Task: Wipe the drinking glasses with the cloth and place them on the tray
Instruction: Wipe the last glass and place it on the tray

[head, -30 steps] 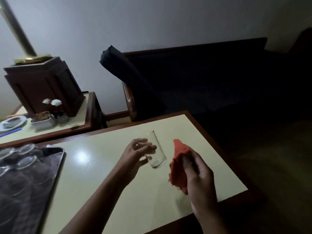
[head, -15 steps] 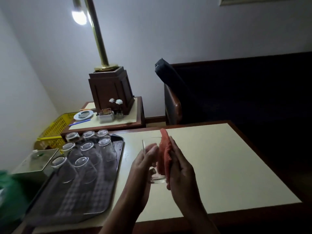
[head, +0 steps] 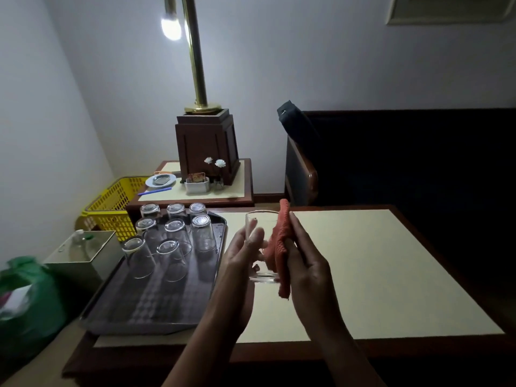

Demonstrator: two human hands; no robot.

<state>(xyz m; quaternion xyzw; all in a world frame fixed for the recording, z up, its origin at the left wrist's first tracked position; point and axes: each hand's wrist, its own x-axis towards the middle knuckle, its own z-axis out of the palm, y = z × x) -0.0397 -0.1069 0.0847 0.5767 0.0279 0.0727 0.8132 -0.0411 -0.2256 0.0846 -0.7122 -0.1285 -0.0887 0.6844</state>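
Left hand (head: 243,252) gripped clear drinking glass (head: 265,222), mid-wipe; right hand (head: 305,265) clutched orange-red knitted cloth (head: 279,238) against its three-o'clock side. Eight glasses (head: 203,233) sat upturned on dark rectangular tray (head: 156,312), nine o'clock; this one remained.

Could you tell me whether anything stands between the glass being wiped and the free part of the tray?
Nothing visible does. The glass in the left hand is just right of the tray; the upturned glasses fill its far end, leaving the near end bare.
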